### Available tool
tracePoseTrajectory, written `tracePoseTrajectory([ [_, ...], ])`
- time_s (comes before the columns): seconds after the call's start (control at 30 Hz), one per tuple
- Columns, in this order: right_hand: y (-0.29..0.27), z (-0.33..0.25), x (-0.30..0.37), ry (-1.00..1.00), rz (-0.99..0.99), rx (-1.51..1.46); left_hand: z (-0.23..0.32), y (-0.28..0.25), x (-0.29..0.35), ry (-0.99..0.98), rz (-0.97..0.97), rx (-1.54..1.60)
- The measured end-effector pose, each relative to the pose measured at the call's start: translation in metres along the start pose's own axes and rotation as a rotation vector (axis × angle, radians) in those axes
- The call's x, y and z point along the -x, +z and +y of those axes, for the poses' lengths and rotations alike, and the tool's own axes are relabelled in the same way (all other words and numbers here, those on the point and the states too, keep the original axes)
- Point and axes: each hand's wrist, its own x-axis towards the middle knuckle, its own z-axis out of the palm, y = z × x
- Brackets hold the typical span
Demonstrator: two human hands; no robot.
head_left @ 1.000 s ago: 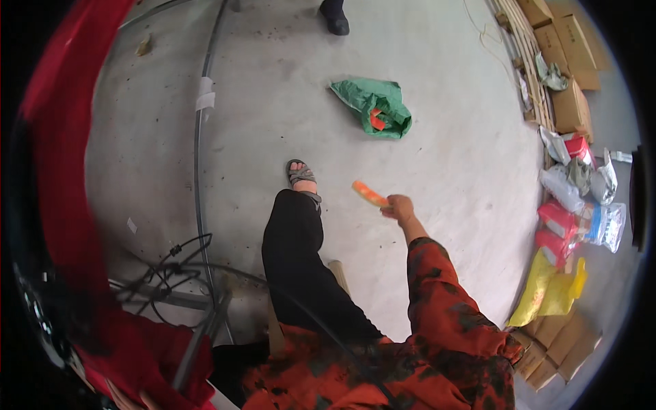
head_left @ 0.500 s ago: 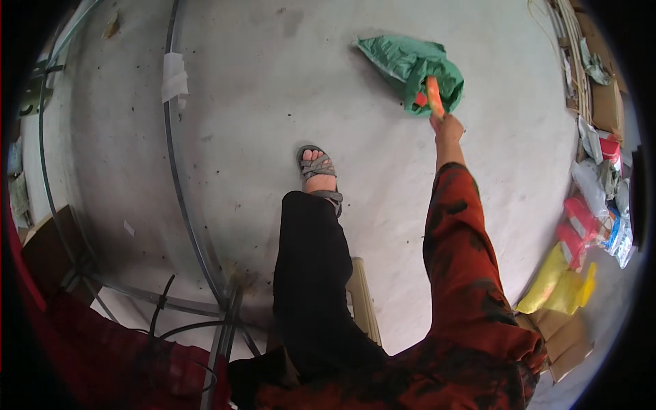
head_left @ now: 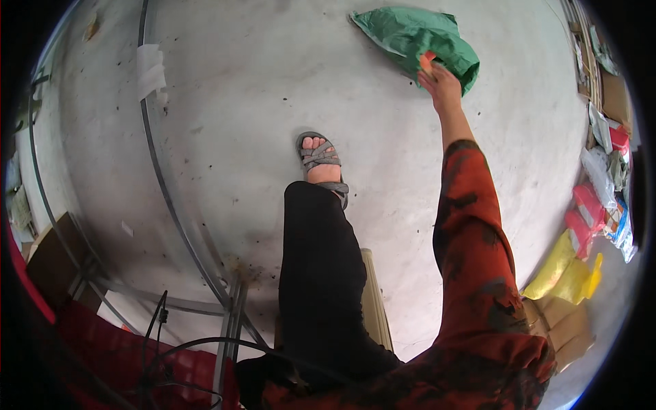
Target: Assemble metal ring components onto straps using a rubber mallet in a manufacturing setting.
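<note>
Head view: your right hand [head_left: 442, 83] grips an orange piece [head_left: 427, 63] at the mouth of the green bag [head_left: 413, 31], fingers covering part of it and the bag's inside hard to make out. Your left hand is out of view, its state untellable. Pale floor [head_left: 225, 137] lies beneath, between a metal frame [head_left: 232, 314] and packets [head_left: 557, 266] near the dark rim.

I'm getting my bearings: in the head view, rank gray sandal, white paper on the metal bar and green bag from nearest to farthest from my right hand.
1. Green bag: right at your right hand.
2. Gray sandal: lower and left of that hand.
3. White paper: far left, on the metal bar.
</note>
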Motion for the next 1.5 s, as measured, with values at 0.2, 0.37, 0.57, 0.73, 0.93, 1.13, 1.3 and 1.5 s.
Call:
tracePoseTrajectory([
  [0.2, 0.035, 0.023, -0.033, 0.074, 0.167, 0.781, -0.010, 0.011, 0.006, -0.008, -0.029, -0.048],
  [0.37, 0.038, -0.002, -0.011, 0.056, -0.019, 0.445, -0.030, 0.013, 0.020, -0.006, -0.083, -0.106],
  [0.57, 0.026, 0.033, 0.017, 0.183, 0.275, 0.768, -0.088, 0.027, 0.060, -0.033, -0.214, -0.262],
  [0.73, 0.073, 0.083, 0.045, 0.138, 0.036, 0.802, -0.155, 0.051, 0.133, 0.017, -0.448, -0.504],
  [0.93, 0.332, 0.103, 0.127, -0.498, -0.674, 0.947, -0.047, 0.007, 0.079, -0.085, -0.085, -0.080],
  [1.13, 0.484, 0.118, 0.123, -0.649, -0.496, 0.970, -0.009, -0.033, 0.034, -0.074, 0.057, 0.019],
  [1.3, 0.459, 0.127, 0.128, -0.440, -0.476, 0.837, 0.003, -0.017, 0.013, -0.062, 0.104, 0.094],
  [1.5, 0.266, 0.054, 0.203, 0.349, -0.503, 0.438, 0.008, -0.017, 0.012, -0.044, 0.204, 0.171],
])
